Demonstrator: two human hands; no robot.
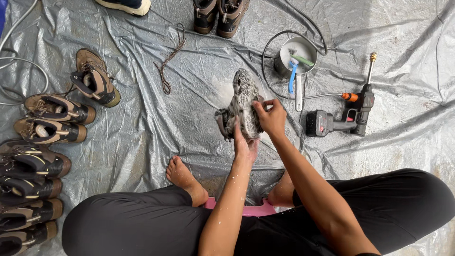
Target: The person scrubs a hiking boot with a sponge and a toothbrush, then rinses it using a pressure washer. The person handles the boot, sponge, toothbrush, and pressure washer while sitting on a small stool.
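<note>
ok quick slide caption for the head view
Seated person's left hand and right hand hold a soapy boot above a grey tarp.

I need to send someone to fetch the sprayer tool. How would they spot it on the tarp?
Start from the grey tarp, then look to the right of the soapy shoe held in both hands. Just past the metal pot with brushes lies the spray gun: black and red, with an orange collar, a brass-tipped nozzle and a hose attached.

The person wears black trousers [142, 223] covering both legs. Both forearms are bare, without sleeves, flecked with white specks. The feet [182, 175] are bare, without shoes.
</note>
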